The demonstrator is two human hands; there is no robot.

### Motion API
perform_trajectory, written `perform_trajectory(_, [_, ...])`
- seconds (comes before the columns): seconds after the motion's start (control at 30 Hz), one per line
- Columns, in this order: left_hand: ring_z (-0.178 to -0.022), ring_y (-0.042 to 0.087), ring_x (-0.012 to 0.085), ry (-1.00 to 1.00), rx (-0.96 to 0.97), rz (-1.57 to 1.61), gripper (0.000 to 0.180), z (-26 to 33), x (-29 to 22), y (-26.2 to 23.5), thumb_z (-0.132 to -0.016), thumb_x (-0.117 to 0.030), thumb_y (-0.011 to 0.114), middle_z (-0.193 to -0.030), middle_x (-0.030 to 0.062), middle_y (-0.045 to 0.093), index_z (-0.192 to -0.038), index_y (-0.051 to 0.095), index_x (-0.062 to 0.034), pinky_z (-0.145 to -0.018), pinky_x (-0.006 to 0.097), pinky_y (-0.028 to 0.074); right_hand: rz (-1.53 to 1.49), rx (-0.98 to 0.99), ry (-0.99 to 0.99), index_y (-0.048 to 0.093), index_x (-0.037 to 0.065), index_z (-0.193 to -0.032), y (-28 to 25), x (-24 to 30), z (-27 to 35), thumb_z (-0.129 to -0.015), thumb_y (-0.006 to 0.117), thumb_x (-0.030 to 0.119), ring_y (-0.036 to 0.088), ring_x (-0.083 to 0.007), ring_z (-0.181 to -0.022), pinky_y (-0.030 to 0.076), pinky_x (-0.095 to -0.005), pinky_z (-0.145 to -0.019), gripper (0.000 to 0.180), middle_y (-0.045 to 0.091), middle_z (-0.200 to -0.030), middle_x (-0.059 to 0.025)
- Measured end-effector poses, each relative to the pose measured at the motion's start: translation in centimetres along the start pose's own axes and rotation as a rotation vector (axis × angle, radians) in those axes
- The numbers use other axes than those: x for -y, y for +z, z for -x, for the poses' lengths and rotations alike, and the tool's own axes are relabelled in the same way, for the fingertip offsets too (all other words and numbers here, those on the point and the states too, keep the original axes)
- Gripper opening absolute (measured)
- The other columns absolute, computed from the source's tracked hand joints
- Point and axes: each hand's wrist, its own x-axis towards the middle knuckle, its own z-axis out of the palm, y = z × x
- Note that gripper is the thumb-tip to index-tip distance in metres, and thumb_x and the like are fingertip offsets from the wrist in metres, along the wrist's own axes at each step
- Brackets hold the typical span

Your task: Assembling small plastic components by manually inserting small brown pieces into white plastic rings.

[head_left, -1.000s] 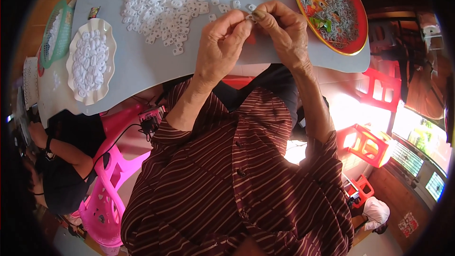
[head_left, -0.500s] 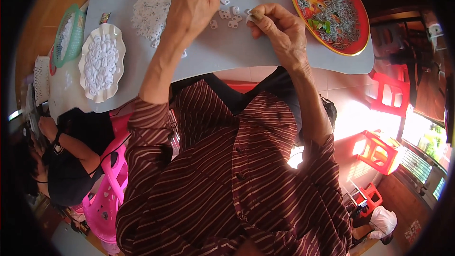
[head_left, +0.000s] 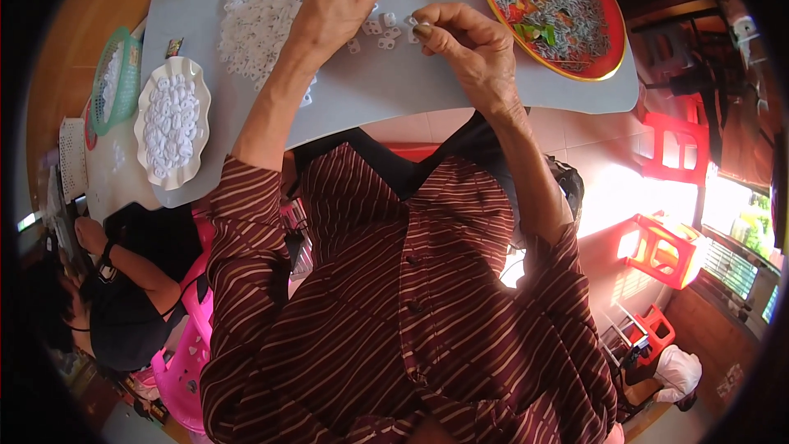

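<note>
A small dark packet (head_left: 173,47), perhaps a wrapper, lies on the table's left edge.

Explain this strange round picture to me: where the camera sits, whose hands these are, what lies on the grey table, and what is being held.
The picture comes from a wide fisheye camera worn on a person's head, looking down, so straight edges bend and the person's own striped shirt fills the lower part. There is no machine, only two bare hands reaching up onto the grey table.

The left hand reaches into the pile of small white pieces, with one piece at its fingertips. The right hand pinches something small between thumb and finger; it is too small to tell what.

Also on the table are a scalloped white dish filled with the same white pieces, and a round red tray holding greyish bits. A green basket stands at the far left. Another person sits at lower left.
</note>
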Motion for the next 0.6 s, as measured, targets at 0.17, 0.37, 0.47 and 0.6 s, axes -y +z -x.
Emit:
perform_trajectory(0.17, [-0.077, 0.057, 0.011, -0.544, 0.188, 1.217, 0.021, 1.0, -2.6, -0.5, -0.084, -0.015, 0.061, -0.081, 0.002, 0.062, -0.097, 0.064, 0.0008, -0.069, 0.024, 0.045, -0.029, -0.078, -0.046, 0.061, -0.001, -0.103, 0.1, 0.0, 0.0, -0.083, 0.067, 0.008, 0.058, -0.007, -0.072, 0.049, -0.0203, -0.067, 0.023, 0.062, -0.081, -0.001])
perform_trajectory(0.37, [-0.079, 0.053, 0.0091, -0.588, 0.291, 1.223, 0.023, 1.0, -3.5, -1.4, -0.088, -0.016, 0.056, -0.085, 0.0022, 0.058, -0.1, 0.06, 0.0034, -0.076, 0.025, 0.043, -0.023, -0.076, -0.068, 0.056, -0.001, -0.108, 0.1, 0.0, 0.0, -0.084, 0.064, 0.005, 0.058, -0.0081, -0.073, 0.049, -0.0206, -0.068, 0.026, 0.06, -0.082, -0.0015])
perform_trajectory(0.47, [-0.08, 0.053, 0.0092, -0.533, 0.296, 1.121, 0.023, 1.0, -3.5, -1.4, -0.088, -0.017, 0.056, -0.085, 0.0023, 0.058, -0.099, 0.06, 0.0026, -0.077, 0.025, 0.043, 0.024, -0.07, -0.055, 0.056, -0.001, -0.108, 0.2, 0.2, 0.0, -0.084, 0.064, 0.004, 0.058, -0.0082, -0.073, 0.049, -0.0205, -0.068, 0.026, 0.06, -0.083, -0.0018])
perform_trajectory(0.6, [-0.079, 0.053, 0.0092, -0.483, 0.345, 0.924, 0.023, 0.8, -3.5, -1.8, -0.089, -0.019, 0.055, -0.084, 0.002, 0.057, -0.097, 0.059, 0.0021, -0.078, 0.024, 0.042, 0.066, -0.077, -0.034, 0.056, -0.001, -0.11, 0.2, 0.3, 0.1, -0.083, 0.062, 0.002, 0.058, -0.0082, -0.074, 0.049, -0.0204, -0.069, 0.027, 0.06, -0.084, -0.0023])
